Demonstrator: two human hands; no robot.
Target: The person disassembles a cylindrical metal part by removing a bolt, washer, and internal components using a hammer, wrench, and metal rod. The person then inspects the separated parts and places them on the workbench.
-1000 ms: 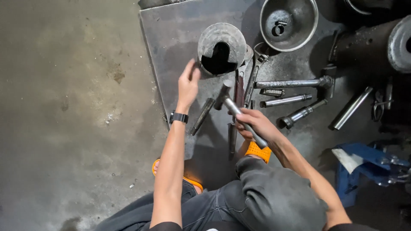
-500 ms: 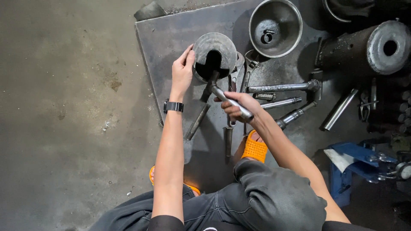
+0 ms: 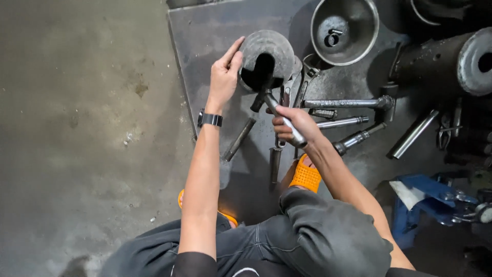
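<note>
- My left hand [image 3: 225, 77] rests flat against the side of the one round metal housing [image 3: 266, 54], upper middle of the frame, fingers spread, not clamping.
- My right hand [image 3: 297, 123] is wrapped tight round one steel bar [image 3: 282, 117], its tip in the housing's dark opening.
- One metal bowl [image 3: 344, 31] sits upper right; one big cylinder [image 3: 451, 61] lies far right.
- About five loose rods and wrenches lie on the dark steel plate [image 3: 205, 31].
- Bare concrete floor [image 3: 77, 128] fills the left.
</note>
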